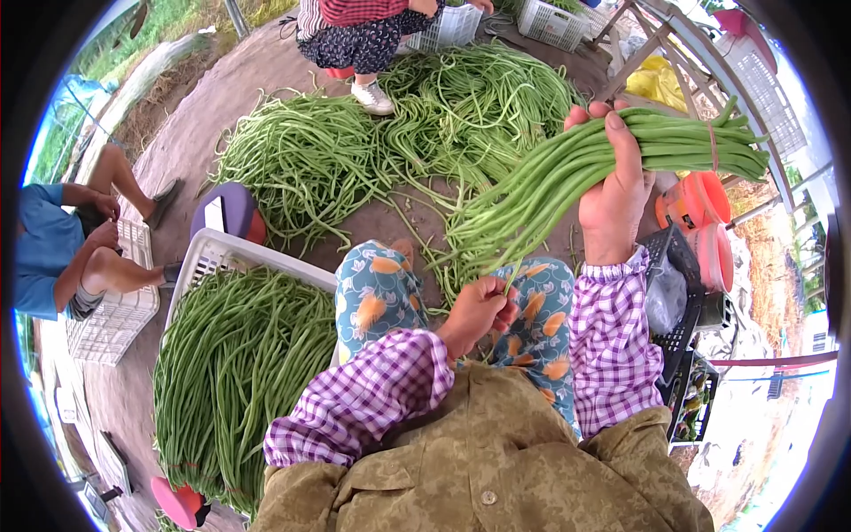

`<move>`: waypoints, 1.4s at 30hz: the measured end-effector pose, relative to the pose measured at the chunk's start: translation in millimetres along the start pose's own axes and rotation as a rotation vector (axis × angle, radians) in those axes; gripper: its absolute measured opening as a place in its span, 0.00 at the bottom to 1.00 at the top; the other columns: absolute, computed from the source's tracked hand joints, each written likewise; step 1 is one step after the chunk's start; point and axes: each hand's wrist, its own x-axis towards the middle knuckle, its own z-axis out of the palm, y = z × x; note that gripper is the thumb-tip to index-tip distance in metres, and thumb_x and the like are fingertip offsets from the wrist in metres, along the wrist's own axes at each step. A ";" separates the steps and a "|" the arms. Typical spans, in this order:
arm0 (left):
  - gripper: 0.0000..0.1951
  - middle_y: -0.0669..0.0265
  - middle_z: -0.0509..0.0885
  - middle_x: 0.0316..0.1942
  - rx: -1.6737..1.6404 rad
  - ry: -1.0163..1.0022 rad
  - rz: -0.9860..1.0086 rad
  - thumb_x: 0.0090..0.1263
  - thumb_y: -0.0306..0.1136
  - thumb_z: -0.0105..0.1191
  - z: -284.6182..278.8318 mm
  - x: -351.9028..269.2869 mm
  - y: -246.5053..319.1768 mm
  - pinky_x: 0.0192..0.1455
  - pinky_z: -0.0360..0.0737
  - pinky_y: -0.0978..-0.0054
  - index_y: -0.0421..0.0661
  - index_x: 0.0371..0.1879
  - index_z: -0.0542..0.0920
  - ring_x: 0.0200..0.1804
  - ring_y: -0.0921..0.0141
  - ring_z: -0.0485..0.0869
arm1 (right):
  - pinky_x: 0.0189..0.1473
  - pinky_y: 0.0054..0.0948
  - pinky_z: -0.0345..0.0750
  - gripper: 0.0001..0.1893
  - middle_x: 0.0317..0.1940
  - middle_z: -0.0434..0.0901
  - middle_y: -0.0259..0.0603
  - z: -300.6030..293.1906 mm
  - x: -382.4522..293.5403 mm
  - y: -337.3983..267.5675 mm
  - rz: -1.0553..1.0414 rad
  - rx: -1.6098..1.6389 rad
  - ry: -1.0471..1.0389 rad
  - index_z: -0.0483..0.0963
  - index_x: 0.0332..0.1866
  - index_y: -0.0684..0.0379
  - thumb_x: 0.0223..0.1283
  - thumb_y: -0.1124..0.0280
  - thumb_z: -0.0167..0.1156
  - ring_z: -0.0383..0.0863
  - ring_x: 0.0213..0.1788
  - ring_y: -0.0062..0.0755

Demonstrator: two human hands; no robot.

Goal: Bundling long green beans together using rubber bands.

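Observation:
My right hand (615,179) grips a thick bundle of green yardlong beans (538,186), raised to the right of my knees. A reddish band (713,146) circles the bundle near its right end, and the loose ends hang down to the left. Low between my knees, my left hand (477,315) pinches the tip of a bean near the bundle's hanging ends. Beyond my knees, loose yardlong beans lie in a left heap (299,159) and a larger right heap (479,100) on the ground.
At my left stands a white plastic crate (266,247) piled with long beans. A seated person (40,246) is farther left; another person (362,40) is by the heaps. A purple-topped stool (229,209) stands behind the crate. Orange buckets (691,199) and a black crate (675,266) are at right.

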 end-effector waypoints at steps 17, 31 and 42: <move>0.06 0.65 0.81 0.34 1.668 0.452 0.677 0.57 0.34 0.56 -77.1 -2.0 47.7 0.39 0.76 0.59 0.48 0.31 0.82 0.43 0.62 0.79 | 0.45 0.37 0.81 0.12 0.36 0.80 0.45 -48.4 28.6 -10.3 -0.051 -0.039 0.045 0.70 0.46 0.64 0.58 0.78 0.60 0.83 0.38 0.41; 0.13 0.63 0.86 0.30 1.658 0.378 0.043 0.60 0.45 0.56 -107.4 -0.6 97.9 0.40 0.79 0.65 0.49 0.30 0.85 0.36 0.61 0.84 | 0.44 0.35 0.81 0.13 0.37 0.79 0.44 -109.8 10.3 40.4 0.196 -0.082 0.271 0.71 0.45 0.64 0.54 0.80 0.63 0.83 0.37 0.37; 0.08 0.63 0.81 0.30 1.406 0.617 0.678 0.64 0.36 0.54 -114.5 -6.2 80.4 0.36 0.76 0.61 0.45 0.31 0.81 0.35 0.58 0.80 | 0.58 0.42 0.72 0.20 0.43 0.73 0.39 -92.8 51.0 -49.6 0.217 0.437 -0.379 0.67 0.54 0.64 0.59 0.67 0.57 0.74 0.48 0.36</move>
